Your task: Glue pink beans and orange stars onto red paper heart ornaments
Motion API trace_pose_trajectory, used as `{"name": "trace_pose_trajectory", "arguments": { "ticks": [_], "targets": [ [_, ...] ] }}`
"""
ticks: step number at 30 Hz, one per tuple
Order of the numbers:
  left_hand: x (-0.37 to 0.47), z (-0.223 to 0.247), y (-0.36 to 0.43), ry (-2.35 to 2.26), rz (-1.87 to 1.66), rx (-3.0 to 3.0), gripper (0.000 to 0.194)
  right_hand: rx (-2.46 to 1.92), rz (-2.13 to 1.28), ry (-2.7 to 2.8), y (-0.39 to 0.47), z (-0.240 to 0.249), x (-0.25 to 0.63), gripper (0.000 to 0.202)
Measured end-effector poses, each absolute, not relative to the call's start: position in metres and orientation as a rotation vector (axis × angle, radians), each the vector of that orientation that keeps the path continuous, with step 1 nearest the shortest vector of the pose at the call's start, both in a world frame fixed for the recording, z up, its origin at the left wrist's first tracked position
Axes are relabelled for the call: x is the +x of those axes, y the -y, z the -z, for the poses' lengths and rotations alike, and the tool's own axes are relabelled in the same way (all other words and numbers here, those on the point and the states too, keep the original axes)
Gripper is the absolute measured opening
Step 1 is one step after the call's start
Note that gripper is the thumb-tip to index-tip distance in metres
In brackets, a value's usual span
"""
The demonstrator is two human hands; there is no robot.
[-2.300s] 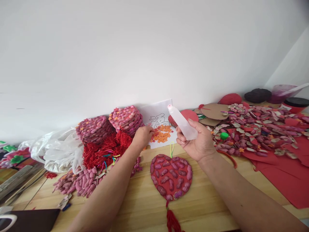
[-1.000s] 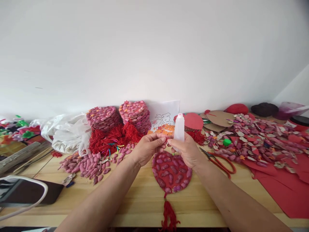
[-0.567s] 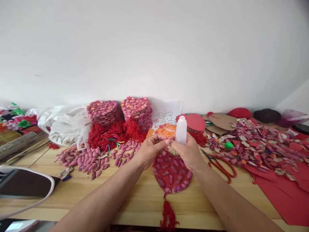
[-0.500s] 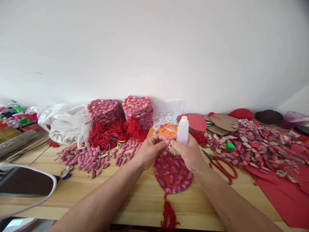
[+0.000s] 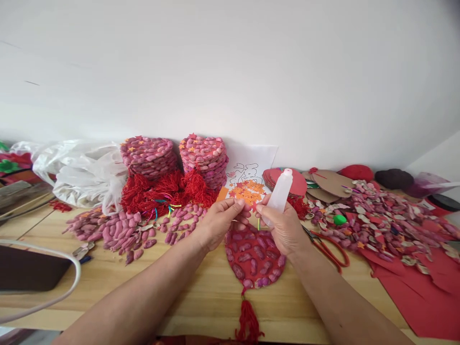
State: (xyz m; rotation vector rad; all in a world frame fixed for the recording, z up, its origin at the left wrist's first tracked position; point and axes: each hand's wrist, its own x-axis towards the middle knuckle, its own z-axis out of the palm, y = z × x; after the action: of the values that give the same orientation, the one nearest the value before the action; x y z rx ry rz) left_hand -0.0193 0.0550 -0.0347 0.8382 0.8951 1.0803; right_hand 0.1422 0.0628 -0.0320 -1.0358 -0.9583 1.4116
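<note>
My right hand is wrapped round a white plastic squeeze bottle, which stands tilted with its nozzle up. My left hand is closed in a pinch just left of it; what its fingertips hold, if anything, I cannot make out. Small orange and red paper stars lie in a heap just behind both hands. Below the hands a red disc covered with pink peanuts lies on the table, its upper edge partly hidden. A red tassel hangs from its near end.
Two stacks of peanut-covered discs with red tassels stand at the back left. Loose pink peanuts lie before them. Red-handled scissors, a peanut-shell pile and red sheets lie on the right. A white plastic bag is far left.
My hands have moved slightly apart. The bottle in my right hand has tipped to the right and its nozzle now leans away. The view has shifted a little.
</note>
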Motion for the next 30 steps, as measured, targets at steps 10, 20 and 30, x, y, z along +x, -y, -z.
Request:
{"name": "trace_pose_trajectory", "arguments": {
  "ticks": [10, 20, 30],
  "targets": [
    [-0.02, 0.029, -0.053, -0.963, -1.069, 0.986, 0.041, -1.047, -1.344, 1.007, -0.062, 0.032, 0.14, 0.024],
    [-0.022, 0.032, -0.055, -0.965, -1.02, 0.947, 0.037, -1.025, -1.438, 0.983, -0.059, 0.028, 0.14, 0.024],
    [-0.023, 0.027, -0.055, -0.929, -1.078, 0.901, 0.034, -0.99, -1.498, 0.999, -0.061, 0.026, 0.144, 0.029]
  ]
}}
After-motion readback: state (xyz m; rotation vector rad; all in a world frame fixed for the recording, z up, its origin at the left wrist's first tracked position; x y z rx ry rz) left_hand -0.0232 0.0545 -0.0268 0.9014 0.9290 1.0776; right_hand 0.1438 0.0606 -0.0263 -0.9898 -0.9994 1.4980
